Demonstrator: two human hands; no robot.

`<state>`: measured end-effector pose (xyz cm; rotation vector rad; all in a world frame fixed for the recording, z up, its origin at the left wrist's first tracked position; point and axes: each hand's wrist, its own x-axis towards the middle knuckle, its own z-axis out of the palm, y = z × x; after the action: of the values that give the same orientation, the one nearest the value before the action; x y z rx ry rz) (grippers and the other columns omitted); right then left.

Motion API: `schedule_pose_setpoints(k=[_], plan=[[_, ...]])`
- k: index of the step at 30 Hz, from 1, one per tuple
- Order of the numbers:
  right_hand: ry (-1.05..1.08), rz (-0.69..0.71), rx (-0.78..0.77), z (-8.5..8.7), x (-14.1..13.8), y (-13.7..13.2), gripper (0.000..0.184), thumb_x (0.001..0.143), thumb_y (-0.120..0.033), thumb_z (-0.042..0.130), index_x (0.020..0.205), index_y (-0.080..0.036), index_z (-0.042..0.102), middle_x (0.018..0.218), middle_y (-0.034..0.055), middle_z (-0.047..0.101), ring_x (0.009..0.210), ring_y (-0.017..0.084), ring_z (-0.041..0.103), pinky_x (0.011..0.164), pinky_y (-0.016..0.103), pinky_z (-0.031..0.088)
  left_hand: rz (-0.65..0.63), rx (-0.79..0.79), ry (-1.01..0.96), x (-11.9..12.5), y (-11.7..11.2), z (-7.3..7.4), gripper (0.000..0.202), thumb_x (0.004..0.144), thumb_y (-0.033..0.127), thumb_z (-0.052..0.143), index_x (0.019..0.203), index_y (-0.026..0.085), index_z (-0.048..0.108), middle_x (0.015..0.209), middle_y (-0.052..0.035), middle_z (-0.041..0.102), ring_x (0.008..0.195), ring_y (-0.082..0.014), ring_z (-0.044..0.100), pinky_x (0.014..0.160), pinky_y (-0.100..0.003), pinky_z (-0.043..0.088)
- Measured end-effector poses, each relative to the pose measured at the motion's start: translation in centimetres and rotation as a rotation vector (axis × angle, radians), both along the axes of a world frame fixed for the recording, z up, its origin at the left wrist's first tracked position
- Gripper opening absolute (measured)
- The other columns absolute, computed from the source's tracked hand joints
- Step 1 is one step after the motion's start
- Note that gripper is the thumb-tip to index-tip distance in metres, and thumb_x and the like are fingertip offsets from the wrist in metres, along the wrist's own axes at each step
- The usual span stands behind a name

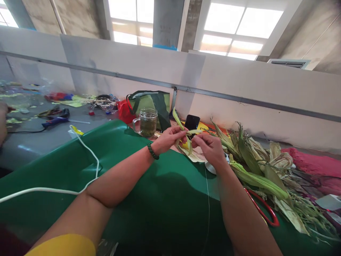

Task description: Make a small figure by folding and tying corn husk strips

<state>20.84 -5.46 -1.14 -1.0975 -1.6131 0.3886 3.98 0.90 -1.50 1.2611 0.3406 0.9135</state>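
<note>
My left hand (pixel 170 138), with a dark bead bracelet at the wrist, pinches a strip of pale green corn husk (pixel 186 137) above the green tablecloth (pixel 149 199). My right hand (pixel 209 147) is closed on the same husk strip from the other side, fingers nearly touching the left ones. A thin thread (pixel 207 199) hangs down from below my right hand. A pile of corn husks (pixel 255 160) lies just right of my right hand.
A glass mug of green tea (pixel 146 122) stands behind my left hand, beside a green bag (pixel 154 103) and a black phone (pixel 192 122). Red-handled scissors (pixel 263 209) lie by the husks. A white cable (pixel 87 153) crosses the cloth. Pink cloth (pixel 314 165) lies far right.
</note>
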Motion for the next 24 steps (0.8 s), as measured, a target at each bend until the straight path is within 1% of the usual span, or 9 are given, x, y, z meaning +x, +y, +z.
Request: schedule_pose_setpoints(k=[2,4,6,9,11,13,16,20,24], plan=[[0.075,-0.097,0.042,0.2,0.5,0.2,0.032,0.085,-0.046,0.056,0.068,-0.020,0.064,0.068,0.0048,0.070,0.066,0.019,0.066,0.069,0.036,0.056,-0.093,-0.083,-0.079,-0.5,0.0,0.4,0.029,0.072,0.031,0.078,0.085,0.013,0.060,0.055,0.0046,0.055,0.051,-0.0057,0.051,0.051,-0.017,0.040],[0.114,-0.136,0.064,0.3,0.6,0.3,0.035,0.085,-0.051,0.055,0.076,-0.020,0.066,0.080,0.0068,0.072,0.078,0.021,0.068,0.076,0.037,0.055,-0.170,-0.141,-0.119,-0.9,0.0,0.7,0.023,0.075,0.026,0.075,0.088,0.014,0.059,0.052,0.0056,0.050,0.048,-0.0057,0.048,0.048,-0.016,0.037],[0.114,-0.054,0.009,0.2,0.4,0.2,0.040,0.084,-0.058,0.054,0.084,-0.021,0.068,0.087,0.0070,0.073,0.085,0.021,0.068,0.078,0.037,0.055,-0.201,-0.156,-0.112,-1.1,0.0,0.7,0.019,0.078,0.024,0.071,0.090,0.014,0.059,0.051,0.0055,0.048,0.047,-0.0064,0.048,0.047,-0.016,0.036],[0.146,0.136,-0.135,0.0,-0.6,-0.1,0.046,0.079,-0.065,0.059,0.085,-0.021,0.070,0.079,0.0047,0.072,0.075,0.021,0.068,0.072,0.035,0.056,-0.209,-0.101,-0.043,-1.1,0.2,0.3,0.019,0.080,0.027,0.070,0.089,0.013,0.060,0.055,0.0024,0.055,0.049,-0.0076,0.053,0.049,-0.018,0.041],[0.181,0.189,-0.181,-0.1,-1.1,-0.2,0.046,0.072,-0.064,0.067,0.083,-0.020,0.072,0.072,0.0034,0.070,0.067,0.019,0.066,0.067,0.034,0.055,-0.230,-0.047,-0.002,-1.0,0.3,0.0,0.024,0.078,0.030,0.073,0.089,0.012,0.062,0.060,0.0003,0.061,0.050,-0.0088,0.057,0.052,-0.019,0.044],[0.183,0.193,-0.184,-0.2,-1.3,-0.2,0.044,0.069,-0.062,0.071,0.081,-0.020,0.073,0.069,0.0029,0.070,0.062,0.018,0.063,0.062,0.032,0.053,-0.258,-0.019,0.014,-0.9,0.3,-0.2,0.029,0.073,0.032,0.078,0.089,0.013,0.062,0.061,-0.0001,0.063,0.050,-0.0097,0.059,0.052,-0.020,0.046],[0.058,0.169,-0.118,-0.3,-1.2,-0.3,0.040,0.074,-0.058,0.069,0.073,-0.019,0.074,0.063,0.0021,0.068,0.058,0.016,0.060,0.056,0.028,0.048,-0.279,-0.016,-0.006,-0.9,0.1,0.0,0.031,0.071,0.033,0.080,0.085,0.013,0.061,0.058,0.0010,0.063,0.047,-0.0098,0.059,0.051,-0.020,0.048],[-0.142,0.031,0.078,-0.4,-1.3,-0.7,0.036,0.084,-0.046,0.060,0.065,-0.018,0.071,0.056,0.0005,0.062,0.053,0.013,0.054,0.052,0.024,0.040,-0.238,0.001,-0.115,-1.2,0.0,0.2,0.027,0.075,0.030,0.078,0.084,0.011,0.062,0.058,0.0011,0.062,0.047,-0.0087,0.059,0.049,-0.017,0.048],[-0.210,-0.031,0.138,-0.6,-1.7,-1.0,0.031,0.087,-0.039,0.057,0.068,-0.019,0.070,0.058,0.0015,0.065,0.055,0.014,0.058,0.055,0.025,0.042,-0.262,-0.014,-0.123,-1.5,0.4,-0.1,0.028,0.071,0.031,0.081,0.082,0.011,0.064,0.056,0.0011,0.061,0.046,-0.0089,0.058,0.048,-0.017,0.046]])
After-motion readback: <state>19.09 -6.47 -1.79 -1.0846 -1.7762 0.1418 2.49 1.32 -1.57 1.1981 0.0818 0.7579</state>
